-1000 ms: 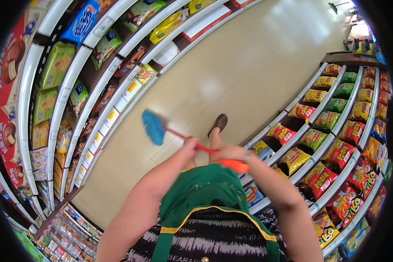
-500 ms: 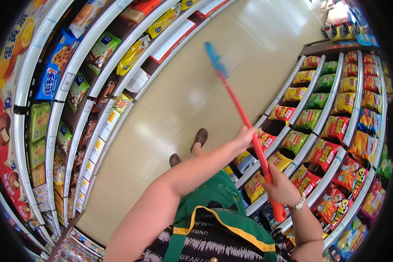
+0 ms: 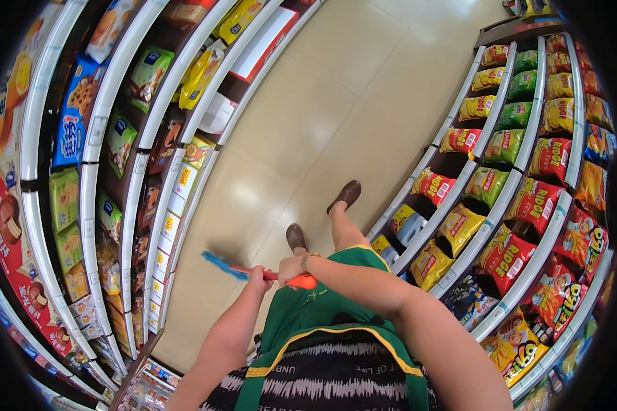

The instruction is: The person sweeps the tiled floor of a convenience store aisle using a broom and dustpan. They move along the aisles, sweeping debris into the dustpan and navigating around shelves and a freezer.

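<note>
Both hands [image 3: 258, 277] [image 3: 293, 268] hold a red-handled tool [image 3: 271, 275] with a blue head [image 3: 225, 264] between snack shelves [image 3: 166, 106]

Glare spots the bright floor [image 3: 322, 137] while fisheye distortion bends shelves [image 3: 96, 130]

Red bags [image 3: 506, 259] at right, a blue packet [image 3: 77, 115] at upper left and a black-and-white shirt [image 3: 332, 366] at bottom centre are showing printed lettering.

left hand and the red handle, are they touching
Touching. The head view shows the left hand closed around the red handle, which emerges on both sides of the fist.
</note>
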Action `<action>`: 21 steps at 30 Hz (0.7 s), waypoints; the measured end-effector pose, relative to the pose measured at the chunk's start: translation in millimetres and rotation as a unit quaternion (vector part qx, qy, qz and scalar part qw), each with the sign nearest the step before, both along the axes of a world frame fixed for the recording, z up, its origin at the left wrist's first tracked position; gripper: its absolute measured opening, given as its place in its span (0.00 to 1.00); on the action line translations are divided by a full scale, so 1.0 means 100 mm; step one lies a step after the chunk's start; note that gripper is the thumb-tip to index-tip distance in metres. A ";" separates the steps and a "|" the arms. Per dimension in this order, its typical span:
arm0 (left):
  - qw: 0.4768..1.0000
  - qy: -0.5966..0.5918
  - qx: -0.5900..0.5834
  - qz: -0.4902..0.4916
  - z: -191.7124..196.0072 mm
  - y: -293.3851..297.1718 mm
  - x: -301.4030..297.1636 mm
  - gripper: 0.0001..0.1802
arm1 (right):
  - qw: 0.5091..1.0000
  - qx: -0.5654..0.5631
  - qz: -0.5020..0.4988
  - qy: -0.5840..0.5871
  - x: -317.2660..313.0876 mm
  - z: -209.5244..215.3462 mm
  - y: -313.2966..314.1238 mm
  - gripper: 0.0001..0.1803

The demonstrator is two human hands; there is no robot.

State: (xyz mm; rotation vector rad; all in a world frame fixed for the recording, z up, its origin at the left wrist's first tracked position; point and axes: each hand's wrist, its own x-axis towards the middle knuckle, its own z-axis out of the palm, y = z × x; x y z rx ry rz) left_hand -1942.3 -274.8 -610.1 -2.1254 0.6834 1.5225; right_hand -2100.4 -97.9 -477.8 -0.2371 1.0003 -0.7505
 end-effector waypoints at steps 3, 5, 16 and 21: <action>0.992 0.032 0.124 -0.019 -0.50 0.33 -0.26 0.06 | 0.991 -0.060 0.014 0.120 -0.52 0.19 0.46 0.14; 0.970 0.114 0.207 -0.056 -0.48 1.14 -0.87 0.05 | 0.992 0.100 -0.080 0.018 -0.82 0.33 1.19 0.14; 0.839 0.267 0.426 -0.208 0.62 4.92 -4.37 0.07 | 0.829 0.375 -0.126 0.395 -2.44 1.68 3.43 0.10; 0.748 0.314 0.397 -0.430 0.96 5.30 -4.39 0.06 | 0.735 0.441 -0.380 0.349 -1.90 1.58 3.57 0.20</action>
